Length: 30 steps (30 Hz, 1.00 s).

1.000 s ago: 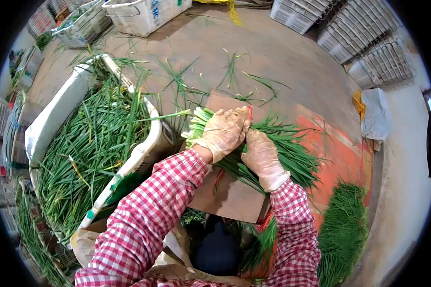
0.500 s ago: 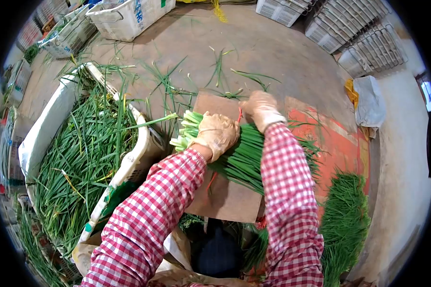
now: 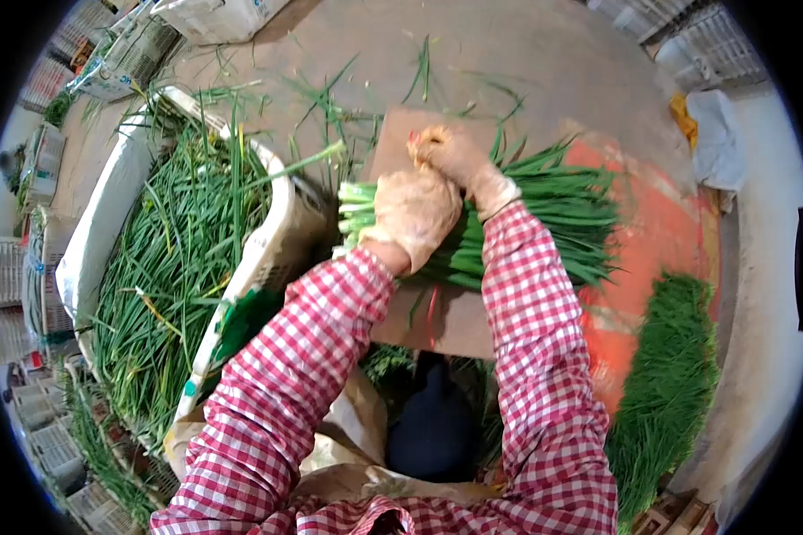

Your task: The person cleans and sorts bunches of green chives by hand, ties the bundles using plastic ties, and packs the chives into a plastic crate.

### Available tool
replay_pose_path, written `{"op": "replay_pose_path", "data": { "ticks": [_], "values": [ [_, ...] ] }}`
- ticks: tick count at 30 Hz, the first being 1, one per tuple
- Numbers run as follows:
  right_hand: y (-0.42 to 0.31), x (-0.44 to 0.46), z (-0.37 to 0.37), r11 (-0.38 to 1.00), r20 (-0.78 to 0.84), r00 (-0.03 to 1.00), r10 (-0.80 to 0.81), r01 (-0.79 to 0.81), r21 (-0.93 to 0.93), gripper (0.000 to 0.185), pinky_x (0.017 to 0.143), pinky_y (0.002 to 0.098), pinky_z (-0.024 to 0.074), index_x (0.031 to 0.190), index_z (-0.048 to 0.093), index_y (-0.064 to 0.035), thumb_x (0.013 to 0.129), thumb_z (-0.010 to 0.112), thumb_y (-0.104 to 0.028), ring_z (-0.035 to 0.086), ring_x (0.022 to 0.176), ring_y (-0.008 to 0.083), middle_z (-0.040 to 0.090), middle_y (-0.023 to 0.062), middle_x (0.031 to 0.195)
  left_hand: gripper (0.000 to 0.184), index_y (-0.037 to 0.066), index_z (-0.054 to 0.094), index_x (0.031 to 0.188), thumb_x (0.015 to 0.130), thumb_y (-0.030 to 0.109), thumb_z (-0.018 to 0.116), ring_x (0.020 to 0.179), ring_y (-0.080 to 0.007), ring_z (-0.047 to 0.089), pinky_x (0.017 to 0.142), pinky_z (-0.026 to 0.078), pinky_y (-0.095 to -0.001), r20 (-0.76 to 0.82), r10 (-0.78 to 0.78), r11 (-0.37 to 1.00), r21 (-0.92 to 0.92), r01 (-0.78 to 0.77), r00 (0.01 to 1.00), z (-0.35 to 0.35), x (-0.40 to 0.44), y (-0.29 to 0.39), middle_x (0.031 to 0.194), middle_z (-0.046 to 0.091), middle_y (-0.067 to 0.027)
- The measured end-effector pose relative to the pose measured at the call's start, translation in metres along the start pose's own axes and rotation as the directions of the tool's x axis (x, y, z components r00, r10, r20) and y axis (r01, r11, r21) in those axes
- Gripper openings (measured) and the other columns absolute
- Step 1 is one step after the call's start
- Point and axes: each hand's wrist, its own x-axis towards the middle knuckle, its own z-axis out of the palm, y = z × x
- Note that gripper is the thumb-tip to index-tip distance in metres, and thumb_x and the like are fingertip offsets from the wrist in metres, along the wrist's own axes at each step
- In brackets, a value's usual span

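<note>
A bunch of garlic chives lies across a brown board, pale cut ends to the left and green leaves to the right. My gloved left hand is closed over the bunch close to its pale ends. Just above it, my gloved right hand is closed in a pinch, with a bit of red string at its fingertips. Another length of red string shows below the bunch on the board. How the string runs under the bunch and my hands is hidden.
On the left stands a white crate heaped with loose chives. A stack of green chives lies at right by an orange-red sheet. Stray leaves litter the floor. More crates stand behind, and a dark seat is below.
My right hand has moved left and up, close against my left hand, drawing the red string with it. My left hand keeps its hold on the bunch. The head view has shifted.
</note>
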Motion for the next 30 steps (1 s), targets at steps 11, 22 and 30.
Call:
{"op": "replay_pose_path", "data": {
  "ticks": [11, 22, 30],
  "values": [
    [-0.012, -0.008, -0.004, 0.883, 0.009, 1.000, -0.025, 0.018, 0.469, 0.024, 0.058, 0.0263, 0.0478, 0.093, 0.061, 0.0005, 0.089, 0.058, -0.023, 0.063, 0.064, 0.0123, 0.068, 0.0102, 0.073, 0.031, 0.006, 0.057, 0.109, 0.078, 0.009, 0.059, 0.069, -0.0247, 0.058, 0.063, 0.048, -0.0334, 0.076, 0.594, 0.799, -0.171, -0.576, 0.801, -0.048, -0.111, -0.050, 0.076, 0.058, -0.0060],
    [-0.005, -0.010, -0.007, 0.844, 0.040, 0.994, 0.101, -0.107, 0.526, 0.022, 0.057, 0.0218, 0.0446, 0.090, 0.063, 0.0011, 0.086, 0.065, -0.021, 0.057, 0.063, 0.0093, 0.066, 0.0066, 0.075, 0.031, 0.020, 0.060, 0.113, 0.083, 0.021, 0.055, 0.055, -0.0238, 0.052, 0.048, 0.043, -0.0371, 0.090, 0.771, 0.632, 0.016, -0.775, 0.630, 0.019, -0.089, -0.023, 0.062, 0.049, -0.0042],
    [0.000, -0.005, -0.002, 0.919, 0.011, 0.987, 0.159, -0.152, 0.363, 0.018, 0.064, 0.0305, 0.0479, 0.093, 0.066, -0.0018, 0.083, 0.064, -0.017, 0.061, 0.066, 0.0145, 0.068, 0.0096, 0.079, 0.031, 0.010, 0.059, 0.102, 0.073, -0.001, 0.056, 0.062, -0.0280, 0.054, 0.055, 0.044, -0.0346, 0.032, 0.362, 0.679, -0.693, -0.241, 0.932, 0.005, -0.142, -0.022, 0.073, 0.054, -0.0088]
  ]
}}
